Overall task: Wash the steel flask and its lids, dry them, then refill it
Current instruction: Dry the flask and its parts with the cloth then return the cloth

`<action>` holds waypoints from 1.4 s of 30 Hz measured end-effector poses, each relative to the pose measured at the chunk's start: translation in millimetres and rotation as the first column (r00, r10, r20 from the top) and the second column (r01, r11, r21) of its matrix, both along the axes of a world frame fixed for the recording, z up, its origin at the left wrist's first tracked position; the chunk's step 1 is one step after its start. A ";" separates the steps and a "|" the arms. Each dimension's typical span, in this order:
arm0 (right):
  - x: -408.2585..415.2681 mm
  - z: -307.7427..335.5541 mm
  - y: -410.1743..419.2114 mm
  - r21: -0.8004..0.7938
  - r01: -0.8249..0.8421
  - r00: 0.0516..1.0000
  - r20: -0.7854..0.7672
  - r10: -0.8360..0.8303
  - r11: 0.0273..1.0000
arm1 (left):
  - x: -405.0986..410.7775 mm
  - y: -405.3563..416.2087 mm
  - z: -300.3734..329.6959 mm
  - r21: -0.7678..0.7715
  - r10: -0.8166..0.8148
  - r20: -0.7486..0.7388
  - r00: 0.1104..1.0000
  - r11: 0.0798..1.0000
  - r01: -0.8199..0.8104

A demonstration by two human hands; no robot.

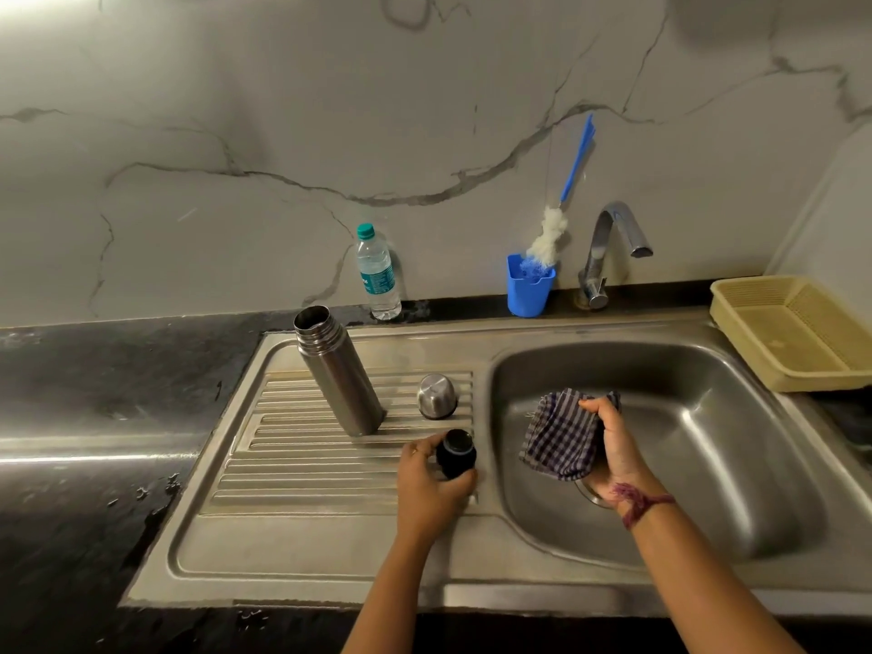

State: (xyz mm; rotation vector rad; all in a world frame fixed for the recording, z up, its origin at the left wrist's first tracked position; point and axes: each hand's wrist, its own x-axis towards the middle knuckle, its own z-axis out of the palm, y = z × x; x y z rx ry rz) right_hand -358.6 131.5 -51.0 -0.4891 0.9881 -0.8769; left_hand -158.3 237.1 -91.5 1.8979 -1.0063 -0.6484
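Two bare forearms reached up from the bottom of the frame. The left hand (pixel 431 483), at lower centre, curled its fingers around a black lid (pixel 456 454) at the right edge of the ribbed drainboard (pixel 302 479). The right hand (pixel 613 446), with a red thread at the wrist, gripped a folded checked cloth (pixel 564 436) over the sink (pixel 708 417) at centre right. Above the left hand, the steel flask (pixel 337 370) stood uncapped on the drainboard, with a steel cap (pixel 437 396) upside down just to its right. Along the marble wall at the back stood a water bottle (pixel 377 273), a blue cup (pixel 528 287) holding a brush (pixel 549 238), and a tap (pixel 608 247). A beige tray (pixel 792 332) sat at the right edge. The dark bench (pixel 94 394) filled the left.
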 end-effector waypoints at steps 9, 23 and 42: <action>-40.9 15.1 -12.9 -0.043 -0.020 0.997 -0.077 0.017 0.999 | -45.1 -31.9 33.1 0.004 -0.201 -0.261 0.944 0.978 0.209; -76.0 21.3 -29.8 -0.148 -0.100 0.965 -0.257 0.060 0.984 | -112.2 -66.8 69.6 -0.098 -0.119 -0.763 0.635 0.993 0.069; -39.0 13.2 5.5 -0.674 -0.128 0.988 -0.147 0.037 0.727 | -117.7 -74.1 94.7 0.002 0.027 -0.925 0.378 0.998 -0.068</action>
